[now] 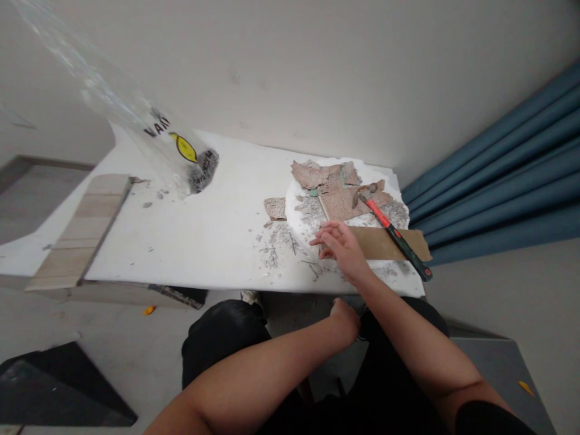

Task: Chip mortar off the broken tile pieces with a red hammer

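My right hand is over the near side of a white round board, its fingers loosely bent and apart, with nothing visible in them. It hovers at or touches the left end of a brown cardboard strip; contact is unclear. My left hand hangs below the table edge above my lap, its fingers hidden. A hammer with a red and black handle lies across the strip, its head on torn brown pieces. Grey crumbs are scattered around the board.
A clear plastic bag with a yellow print and grey debris stands on the white table. At the left lies a wood-patterned plank. A blue curtain hangs at the right, by the wall. A black object lies on the floor.
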The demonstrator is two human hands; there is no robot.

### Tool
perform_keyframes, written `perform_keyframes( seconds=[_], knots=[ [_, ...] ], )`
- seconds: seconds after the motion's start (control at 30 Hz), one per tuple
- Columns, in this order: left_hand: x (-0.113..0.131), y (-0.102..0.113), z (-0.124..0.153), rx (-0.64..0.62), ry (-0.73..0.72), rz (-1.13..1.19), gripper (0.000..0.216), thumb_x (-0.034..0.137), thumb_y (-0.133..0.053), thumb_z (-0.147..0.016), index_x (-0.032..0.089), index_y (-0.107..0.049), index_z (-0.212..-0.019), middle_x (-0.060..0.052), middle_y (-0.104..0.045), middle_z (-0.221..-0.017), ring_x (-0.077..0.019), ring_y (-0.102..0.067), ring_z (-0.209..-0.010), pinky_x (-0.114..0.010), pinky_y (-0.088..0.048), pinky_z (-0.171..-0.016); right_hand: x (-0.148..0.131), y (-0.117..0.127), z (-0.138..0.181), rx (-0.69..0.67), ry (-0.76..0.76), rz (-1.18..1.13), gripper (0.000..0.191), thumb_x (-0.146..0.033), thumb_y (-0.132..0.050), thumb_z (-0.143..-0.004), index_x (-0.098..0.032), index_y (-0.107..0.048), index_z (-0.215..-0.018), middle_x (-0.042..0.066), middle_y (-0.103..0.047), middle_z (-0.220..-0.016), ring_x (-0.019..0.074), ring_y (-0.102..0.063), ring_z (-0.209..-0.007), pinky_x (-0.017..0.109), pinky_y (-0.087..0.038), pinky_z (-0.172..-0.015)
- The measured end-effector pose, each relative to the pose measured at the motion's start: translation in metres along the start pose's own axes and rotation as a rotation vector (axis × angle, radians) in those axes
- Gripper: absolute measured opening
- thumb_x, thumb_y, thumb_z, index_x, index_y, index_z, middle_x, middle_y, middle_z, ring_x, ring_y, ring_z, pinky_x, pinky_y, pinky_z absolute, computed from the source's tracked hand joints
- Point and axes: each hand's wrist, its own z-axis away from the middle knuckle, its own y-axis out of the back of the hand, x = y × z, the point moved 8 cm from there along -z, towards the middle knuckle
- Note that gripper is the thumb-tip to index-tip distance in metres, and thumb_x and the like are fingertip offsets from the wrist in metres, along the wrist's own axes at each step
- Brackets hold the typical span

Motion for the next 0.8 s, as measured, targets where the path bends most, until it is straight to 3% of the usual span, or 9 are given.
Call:
perform_keyframes(
  seconds=[0.1, 0.2, 0.33, 0.43, 0.6, 0.8],
  knots=[
    [0.000, -0.002, -0.001, -0.103, 0.002, -0.167, 0.043, 0.021, -0.076, -0.082, 0.009, -0.071, -0.123, -0.021, -0.067, -0.130, -0.0385, -0.060, -0.124, -0.053, -0.045, -0.105, -0.001, 0.013, -0.005, 0.042, -0.140, -0.238, 0.037, -0.052, -0.066, -0.085, -0.028, -0.049, -0.107, 0.002, -0.063, -0.100, 0.0217, -0.070, -0.095, 0.022, -0.045, -0.052],
    [0.001, 0.000, -0.002, -0.101, -0.005, -0.173, 0.046, 0.022, -0.077, -0.081, 0.010, -0.070, -0.125, -0.022, -0.067, -0.131, -0.0391, -0.060, -0.123, -0.053, -0.045, -0.104, -0.004, 0.027, -0.009, 0.059, -0.130, -0.218, 0.037, -0.051, -0.069, -0.082, -0.027, -0.049, -0.104, 0.001, -0.065, -0.096, 0.0210, -0.070, -0.095, 0.026, -0.051, -0.062],
    [0.002, -0.001, -0.002, -0.111, -0.007, -0.167, 0.051, 0.020, -0.079, -0.080, 0.009, -0.068, -0.128, -0.023, -0.065, -0.134, -0.0393, -0.059, -0.126, -0.054, -0.044, -0.107, -0.015, 0.067, -0.023, 0.126, 0.058, 0.096, 0.025, -0.046, -0.060, -0.089, -0.025, -0.053, -0.100, -0.002, -0.062, -0.076, 0.0201, -0.069, -0.087, 0.036, -0.052, -0.084],
    [0.003, 0.001, -0.001, -0.108, 0.005, -0.133, 0.045, 0.020, -0.077, -0.082, 0.011, -0.070, -0.125, -0.021, -0.065, -0.135, -0.0383, -0.058, -0.128, -0.053, -0.043, -0.109, -0.017, 0.094, -0.035, 0.154, 0.135, 0.497, 0.012, -0.034, -0.057, -0.089, -0.022, -0.057, -0.092, 0.002, -0.064, -0.080, 0.0196, -0.064, -0.078, 0.034, -0.049, -0.076],
    [0.006, 0.001, -0.002, -0.170, -0.002, -0.235, 0.048, 0.022, -0.074, -0.085, 0.008, -0.067, -0.130, -0.022, -0.063, -0.136, -0.0375, -0.058, -0.128, -0.051, -0.044, -0.108, 0.001, 0.088, -0.047, -0.047, 0.099, 0.972, 0.009, -0.016, -0.055, -0.085, -0.020, -0.056, -0.078, 0.002, -0.061, -0.076, 0.0174, -0.055, -0.072, 0.029, -0.039, -0.067],
    [0.006, -0.001, -0.006, -0.136, 0.003, -0.169, 0.044, 0.020, -0.072, -0.085, 0.005, -0.068, -0.127, -0.024, -0.065, -0.132, -0.0387, -0.059, -0.125, -0.053, -0.043, -0.106, 0.013, 0.084, -0.055, -0.097, 0.028, 1.057, 0.010, -0.011, -0.056, -0.083, -0.020, -0.055, -0.078, 0.002, -0.061, -0.075, 0.0169, -0.054, -0.070, 0.027, -0.035, -0.063]
  ],
)
